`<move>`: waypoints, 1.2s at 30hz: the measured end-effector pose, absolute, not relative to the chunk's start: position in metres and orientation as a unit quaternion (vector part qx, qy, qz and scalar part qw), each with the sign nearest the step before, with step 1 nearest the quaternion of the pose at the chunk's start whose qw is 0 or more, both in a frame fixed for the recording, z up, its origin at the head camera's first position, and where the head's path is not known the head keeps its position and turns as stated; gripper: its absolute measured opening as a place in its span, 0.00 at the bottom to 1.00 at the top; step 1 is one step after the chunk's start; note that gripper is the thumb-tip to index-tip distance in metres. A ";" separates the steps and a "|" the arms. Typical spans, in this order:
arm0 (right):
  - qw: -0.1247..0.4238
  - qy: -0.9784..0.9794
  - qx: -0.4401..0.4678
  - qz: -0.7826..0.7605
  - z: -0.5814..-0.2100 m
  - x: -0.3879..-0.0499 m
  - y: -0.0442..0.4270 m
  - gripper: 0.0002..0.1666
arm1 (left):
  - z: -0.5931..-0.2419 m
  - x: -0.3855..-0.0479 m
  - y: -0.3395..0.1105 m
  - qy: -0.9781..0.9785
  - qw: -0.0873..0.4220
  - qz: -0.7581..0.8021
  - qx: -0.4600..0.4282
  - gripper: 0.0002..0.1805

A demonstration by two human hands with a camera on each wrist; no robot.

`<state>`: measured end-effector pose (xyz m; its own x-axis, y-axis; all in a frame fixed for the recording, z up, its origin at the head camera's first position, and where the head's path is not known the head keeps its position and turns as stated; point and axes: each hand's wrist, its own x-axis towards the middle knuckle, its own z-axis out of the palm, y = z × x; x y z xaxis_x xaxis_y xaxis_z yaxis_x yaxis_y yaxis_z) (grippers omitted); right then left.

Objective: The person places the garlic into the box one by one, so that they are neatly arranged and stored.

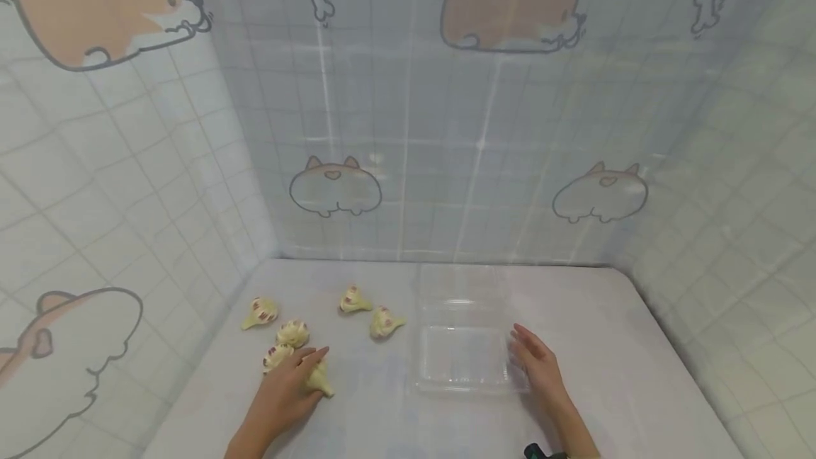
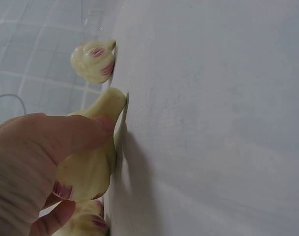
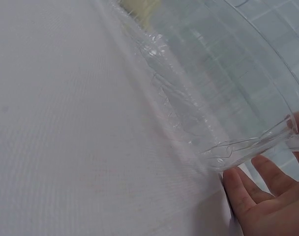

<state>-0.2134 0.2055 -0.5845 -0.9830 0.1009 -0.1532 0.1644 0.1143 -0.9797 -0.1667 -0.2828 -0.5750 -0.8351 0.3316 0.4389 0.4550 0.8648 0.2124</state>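
Note:
My left hand (image 1: 287,388) holds a pale yellow garlic bulb (image 1: 318,379) with purple streaks, near the left front of the table. In the left wrist view the thumb lies across this garlic bulb (image 2: 85,172), its stem angled upward, and fingertips show below it. Two more garlic bulbs (image 1: 293,333) lie close to that hand, one partly covered by it. On the right, my right hand (image 1: 540,367) rests beside a clear plastic box (image 1: 464,389) with its lid (image 1: 460,282) folded back. Its fingers touch the box wall (image 3: 248,152) at a corner, relaxed.
Another garlic bulb (image 1: 261,312) lies at the far left. Two others, a rear bulb (image 1: 353,299) and a nearer bulb (image 1: 384,323), sit left of the box. Patterned curtains (image 1: 408,126) enclose the white table (image 1: 586,317) at the back and both sides.

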 end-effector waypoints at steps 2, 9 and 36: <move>0.026 0.742 0.096 -0.663 -0.584 -0.213 0.206 0.27 | -0.575 -0.170 -0.281 -0.948 0.188 -0.149 -0.209 0.41; 0.014 0.747 0.097 -0.658 -0.584 -0.216 0.204 0.26 | -0.570 -0.180 -0.277 -0.960 0.137 -0.157 -0.188 0.35; 0.006 0.742 0.111 -0.661 -0.581 -0.219 0.206 0.26 | -0.587 -0.207 -0.242 -0.928 0.173 -0.278 -0.176 0.18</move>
